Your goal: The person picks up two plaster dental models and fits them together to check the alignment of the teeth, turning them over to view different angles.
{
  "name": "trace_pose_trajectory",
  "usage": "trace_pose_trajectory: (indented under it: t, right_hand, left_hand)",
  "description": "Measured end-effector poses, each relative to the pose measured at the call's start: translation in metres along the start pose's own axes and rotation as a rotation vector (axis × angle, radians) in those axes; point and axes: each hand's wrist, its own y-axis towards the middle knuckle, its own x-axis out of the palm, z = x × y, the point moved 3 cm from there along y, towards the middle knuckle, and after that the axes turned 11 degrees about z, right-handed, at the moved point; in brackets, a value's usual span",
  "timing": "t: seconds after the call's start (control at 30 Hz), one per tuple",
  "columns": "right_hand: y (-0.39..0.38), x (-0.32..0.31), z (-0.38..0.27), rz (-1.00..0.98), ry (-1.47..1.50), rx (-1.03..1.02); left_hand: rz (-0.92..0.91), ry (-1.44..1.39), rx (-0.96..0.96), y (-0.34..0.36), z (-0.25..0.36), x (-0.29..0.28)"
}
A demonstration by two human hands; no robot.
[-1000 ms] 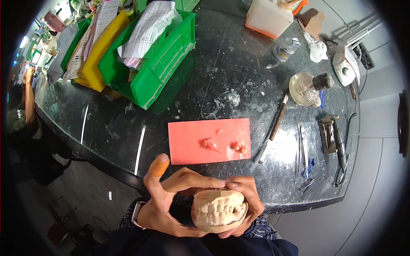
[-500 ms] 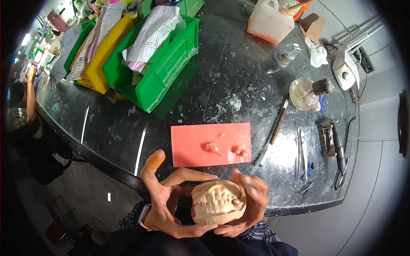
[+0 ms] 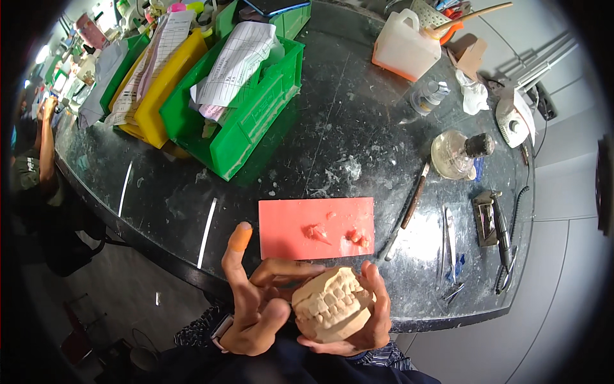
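Note:
A beige plaster dental cast (image 3: 332, 304), its upper and lower teeth set together, is held low in front of me at the near table edge. My right hand (image 3: 378, 301) wraps its right side, thumb below and fingers behind. My left hand (image 3: 251, 304) is at the cast's left with fingers spread. Its thumb is off the cast, and one finger with an orange cover points up. Another left finger reaches the cast's upper back edge; contact there is unclear. Just beyond lies a pink wax sheet (image 3: 281, 227) bearing a reddish lump (image 3: 315, 232) and small tooth-like pieces (image 3: 358, 239).
Right of the sheet lie a wooden-handled knife (image 3: 416, 198), tweezers (image 3: 451, 243) and a handpiece (image 3: 502, 230) on its stand. A glass burner (image 3: 451, 157) and a white jug (image 3: 406, 45) stand farther back. Green (image 3: 256, 128) and yellow bins (image 3: 153, 121) with papers fill the back left.
The left thumb has come off the cast's front. The cast has tilted and turned in my right hand, its right side gaping more. The whole view has shifted slightly.

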Motion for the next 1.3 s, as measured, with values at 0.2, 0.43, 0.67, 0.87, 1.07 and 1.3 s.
trace_pose_trajectory:
  t: [0.2,0.43,0.67,0.87,1.07,1.3]
  right_hand:
    - [-0.005,-0.002,-0.005,-0.016,-0.067,-0.109]
    - [-0.028,0.002,0.001,0.053,0.456,0.524]
    - [-0.014,0.011,0.001,0.053,0.46,0.121]
    - [-0.043,0.006,0.007,0.276,0.627,0.353]
    - [-0.044,0.004,0.002,0.058,0.354,0.388]
    - [-0.055,-0.008,0.009,-0.151,0.975,1.229]
  left_hand:
    - [-0.141,-0.022,-0.032,0.002,0.006,-0.002]
    - [-0.188,-0.142,-0.278,0.008,0.009,0.005]
    - [-0.297,-0.157,-0.298,0.008,0.011,-0.003]
    - [-0.311,-0.149,-0.371,0.006,0.014,-0.002]
    - [-0.313,-0.141,-0.338,0.007,0.015,-0.005]
    - [-0.308,-0.184,-0.222,0.004,0.015,-0.009]
